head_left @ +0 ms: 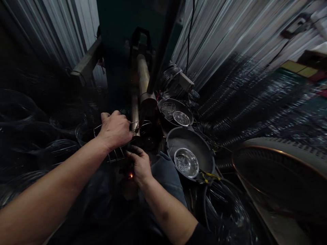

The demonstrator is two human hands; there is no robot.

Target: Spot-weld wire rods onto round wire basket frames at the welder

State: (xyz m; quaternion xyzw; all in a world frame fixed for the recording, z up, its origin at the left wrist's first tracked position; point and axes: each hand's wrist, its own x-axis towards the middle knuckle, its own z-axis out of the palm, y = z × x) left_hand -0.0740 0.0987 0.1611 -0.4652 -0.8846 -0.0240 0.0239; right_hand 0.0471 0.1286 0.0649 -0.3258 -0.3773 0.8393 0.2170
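Observation:
My left hand is closed round a thin metal wire frame, whose bars stick out on both sides of the fingers. Just below and to the right, my right hand has its darkened fingertips pinched together near the frame's edge. Whatever lies between those fingertips is too dark to make out. Both hands are close to the lower rod of a dark machine, under its thick upper metal cylinder. Below the right fingers glows a small orange spot.
To the right, a dark pan bears a shiny metal bowl with short wire pieces. Behind it stands another pan with a small bowl. A large round fan-like guard is at far right. Coiled wire is stacked at left.

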